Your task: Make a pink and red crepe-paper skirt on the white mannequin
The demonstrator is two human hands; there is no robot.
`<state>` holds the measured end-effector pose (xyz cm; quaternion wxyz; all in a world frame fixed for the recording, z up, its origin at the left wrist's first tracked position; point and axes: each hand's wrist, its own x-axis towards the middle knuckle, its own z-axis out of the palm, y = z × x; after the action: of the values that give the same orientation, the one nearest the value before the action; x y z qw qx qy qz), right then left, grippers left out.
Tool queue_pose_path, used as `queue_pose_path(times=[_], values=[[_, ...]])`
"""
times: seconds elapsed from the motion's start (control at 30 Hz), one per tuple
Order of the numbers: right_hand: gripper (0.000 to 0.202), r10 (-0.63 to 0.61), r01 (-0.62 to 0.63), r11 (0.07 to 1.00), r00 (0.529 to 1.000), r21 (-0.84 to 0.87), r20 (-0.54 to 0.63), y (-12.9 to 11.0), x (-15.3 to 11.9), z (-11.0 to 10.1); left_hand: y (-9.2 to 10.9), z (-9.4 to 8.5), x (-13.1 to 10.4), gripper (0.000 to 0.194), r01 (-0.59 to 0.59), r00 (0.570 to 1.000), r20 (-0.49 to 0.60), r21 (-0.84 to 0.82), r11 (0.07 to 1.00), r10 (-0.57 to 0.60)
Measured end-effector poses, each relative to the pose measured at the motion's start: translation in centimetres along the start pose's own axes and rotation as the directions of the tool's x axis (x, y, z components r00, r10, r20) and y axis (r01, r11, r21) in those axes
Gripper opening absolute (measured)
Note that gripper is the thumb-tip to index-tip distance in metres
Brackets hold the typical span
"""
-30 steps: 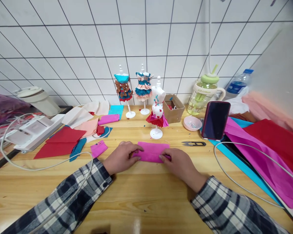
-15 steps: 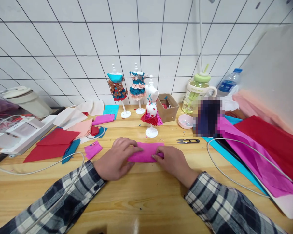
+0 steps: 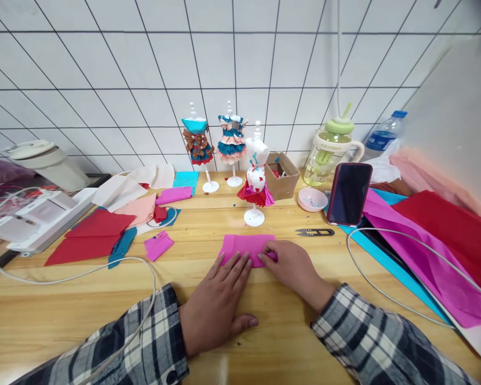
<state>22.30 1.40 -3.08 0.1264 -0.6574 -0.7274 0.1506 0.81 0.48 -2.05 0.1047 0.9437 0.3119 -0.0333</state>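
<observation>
A magenta piece of fabric (image 3: 246,244) lies flat on the wooden table in front of me. My left hand (image 3: 220,299) is stretched out flat, its fingertips resting on the fabric's lower left part and its thumb spread to the right. At the right end of the cloth, my right hand (image 3: 291,267) has thumb and forefinger pinched on its edge. Just behind stands a small white mannequin (image 3: 257,176) in a red and magenta skirt. Black thread snips (image 3: 315,232) lie beyond my right hand. A smaller magenta scrap (image 3: 158,246) is to the left.
Two more dressed mannequins (image 3: 198,141) stand near the tiled wall, beside a cardboard box (image 3: 282,176). A pink dish (image 3: 312,199), a phone (image 3: 349,193) and a green-lidded bottle (image 3: 332,152) are at right. Red fabric (image 3: 92,238) lies left. White cables cross both sides.
My left hand has moved down and flattened, its fingers now spread on the fabric. My right hand keeps its pinch on the right end. The whole view has shifted slightly.
</observation>
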Motion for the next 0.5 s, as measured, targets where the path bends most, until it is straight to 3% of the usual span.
queue_pose_path(times=[0.23,0.3,0.4,0.5], values=[[0.014,-0.002,0.002,1.000,1.000,0.005,0.007,0.0,0.1,-0.2,0.4,-0.1,0.0,0.093,0.042,0.998,0.046,-0.019,0.999,-0.041],[0.014,-0.021,0.022,1.000,0.999,0.008,-0.037,-0.1,-0.4,-0.4,0.4,-0.1,0.0,0.092,0.055,0.998,0.043,-0.015,0.998,-0.054],[0.034,-0.174,0.167,0.985,0.965,-0.050,-0.198,-0.6,-2.0,-0.5,0.4,0.0,-0.1,0.092,0.072,0.997,0.030,0.003,0.997,-0.072],[0.059,-0.377,0.352,0.923,0.909,-0.155,-0.178,-1.1,-3.9,-0.3,0.3,0.1,-0.2,0.094,0.071,0.997,0.023,-0.007,0.997,-0.071]])
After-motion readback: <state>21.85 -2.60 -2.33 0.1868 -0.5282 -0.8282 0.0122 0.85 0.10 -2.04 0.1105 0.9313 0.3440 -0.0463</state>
